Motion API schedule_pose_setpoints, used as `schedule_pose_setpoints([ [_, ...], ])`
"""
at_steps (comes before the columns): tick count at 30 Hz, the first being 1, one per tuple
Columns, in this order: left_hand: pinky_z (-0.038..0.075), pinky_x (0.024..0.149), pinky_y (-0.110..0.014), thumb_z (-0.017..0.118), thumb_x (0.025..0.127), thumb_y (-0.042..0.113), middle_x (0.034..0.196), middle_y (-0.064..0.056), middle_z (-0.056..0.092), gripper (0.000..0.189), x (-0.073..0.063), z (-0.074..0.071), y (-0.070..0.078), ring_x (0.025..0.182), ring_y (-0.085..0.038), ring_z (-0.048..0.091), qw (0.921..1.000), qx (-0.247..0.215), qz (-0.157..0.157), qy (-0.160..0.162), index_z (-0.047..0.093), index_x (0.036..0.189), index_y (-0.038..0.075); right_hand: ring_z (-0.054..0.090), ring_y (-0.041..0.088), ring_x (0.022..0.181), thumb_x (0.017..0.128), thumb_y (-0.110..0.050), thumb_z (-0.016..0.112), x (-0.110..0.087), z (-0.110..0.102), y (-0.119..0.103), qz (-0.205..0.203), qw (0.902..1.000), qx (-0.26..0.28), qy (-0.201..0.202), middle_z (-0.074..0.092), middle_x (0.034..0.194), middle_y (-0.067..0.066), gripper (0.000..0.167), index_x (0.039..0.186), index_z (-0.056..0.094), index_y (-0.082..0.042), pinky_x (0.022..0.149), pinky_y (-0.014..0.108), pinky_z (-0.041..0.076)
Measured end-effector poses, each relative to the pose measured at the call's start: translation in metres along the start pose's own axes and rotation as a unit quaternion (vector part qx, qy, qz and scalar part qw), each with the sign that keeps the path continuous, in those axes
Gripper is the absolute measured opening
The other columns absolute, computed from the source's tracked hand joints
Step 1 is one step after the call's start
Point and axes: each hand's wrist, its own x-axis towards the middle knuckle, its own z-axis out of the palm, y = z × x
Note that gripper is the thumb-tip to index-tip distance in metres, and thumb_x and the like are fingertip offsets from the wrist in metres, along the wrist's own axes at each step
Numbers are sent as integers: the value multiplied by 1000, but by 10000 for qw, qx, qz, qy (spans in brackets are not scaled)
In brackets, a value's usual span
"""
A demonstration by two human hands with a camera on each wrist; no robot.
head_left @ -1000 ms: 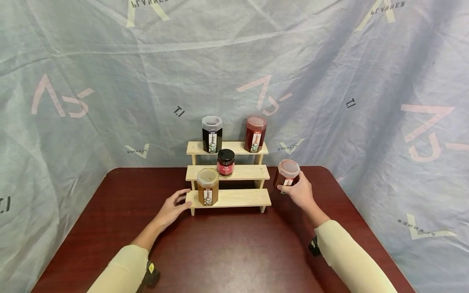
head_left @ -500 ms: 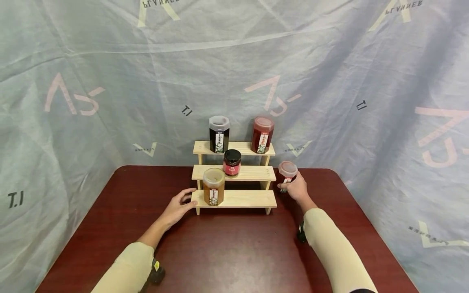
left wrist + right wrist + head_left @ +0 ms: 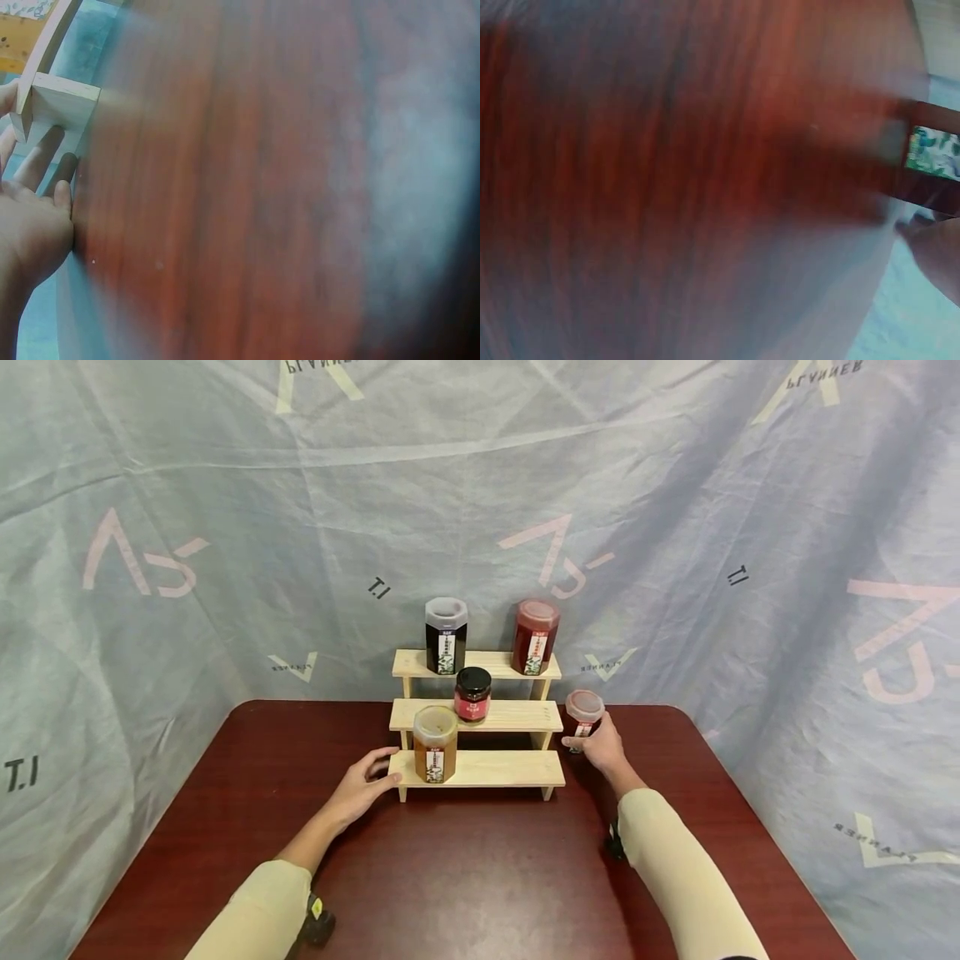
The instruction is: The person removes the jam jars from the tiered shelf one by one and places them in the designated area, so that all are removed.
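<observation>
At the left end of a stepped wooden stand (image 3: 510,767), my left hand (image 3: 360,789) holds the lowest plank, thumb at the front corner and fingers round the end. In the left wrist view its fingers (image 3: 39,159) reach beside the stand's leg (image 3: 67,101). Just right of the stand, my right hand (image 3: 606,750) grips an upright dark-red jar (image 3: 583,720) with a pale lid. Part of that jar's label (image 3: 934,152) shows in the right wrist view. A jar of amber contents (image 3: 435,747) stands on the lowest plank, close to my left fingers.
On the middle plank is a small black-lidded jar (image 3: 472,695) with a pink label. The top plank bears a dark jar (image 3: 446,639) at left and a red jar (image 3: 536,639) at right. Grey printed cloth (image 3: 337,527) hangs behind the dark-red table (image 3: 465,877).
My right hand has brought the dark-red jar lower and a little left, closer to the stand. My left hand has stayed at the stand's end. The head view has shifted slightly.
</observation>
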Motion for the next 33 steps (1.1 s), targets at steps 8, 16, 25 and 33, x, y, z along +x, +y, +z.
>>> schedule_pose_setpoints([
  [8,48,94,-40,69,98,24,144,-20,53,59,-1,-10,2,135,-35,47,9997,193,33,165,46,150,9,33,39,144,92,-18,76,16,-25,-72,-1004,9887,901,655,40,153,25,78,155,34,-2,116,50,27],
  [16,48,94,-39,70,98,24,145,-18,53,59,-2,-11,2,135,-35,46,9999,128,-2,105,46,150,9,44,38,138,93,-15,75,29,-18,-156,-1628,9727,1652,38,47,146,28,72,152,37,4,114,48,31],
  [25,47,96,-46,66,100,17,148,-23,47,58,0,-4,1,137,-39,43,10000,63,39,19,42,151,4,57,33,117,86,-21,83,35,14,-184,-1241,9840,1270,168,57,132,21,78,149,41,-2,99,46,45],
  [33,49,93,-40,65,100,9,146,-29,46,57,-10,1,30,135,-43,44,9999,-47,-13,-148,41,150,-4,56,35,115,83,-14,84,34,23,-178,-976,9865,1242,426,57,131,22,76,146,42,1,99,47,45],
])
